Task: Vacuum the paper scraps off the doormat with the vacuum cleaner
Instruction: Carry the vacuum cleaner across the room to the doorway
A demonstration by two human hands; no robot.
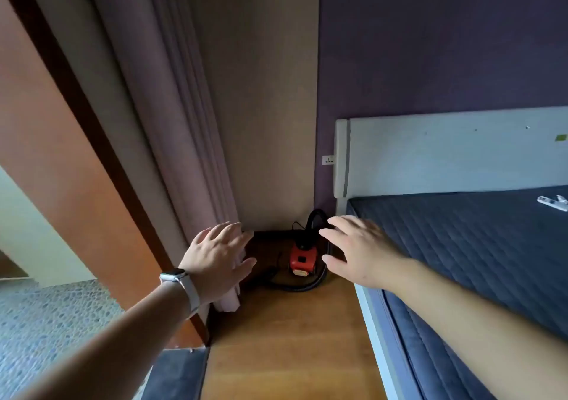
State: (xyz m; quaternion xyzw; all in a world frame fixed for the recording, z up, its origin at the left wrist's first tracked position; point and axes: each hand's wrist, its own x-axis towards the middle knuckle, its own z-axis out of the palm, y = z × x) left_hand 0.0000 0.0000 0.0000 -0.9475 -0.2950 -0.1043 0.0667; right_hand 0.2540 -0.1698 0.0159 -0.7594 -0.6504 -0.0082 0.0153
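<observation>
The small red canister vacuum cleaner (302, 260) with its black ribbed hose (307, 286) stood in the floor's far corner. Left hand (215, 253) and right hand (358, 250) reached with fingers spread wide, holding nothing. The coiled hose could probably snag on lifting.

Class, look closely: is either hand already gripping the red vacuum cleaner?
No, the left hand and the right hand both reach with fingers spread, holding nothing, while the vacuum cleaner sits on the floor.

Left hand (215, 252) and right hand (359, 252) are bare, forearms too. The left wrist wears a watch (173, 276) (squarish silver case) on a white strap (192, 292).
</observation>
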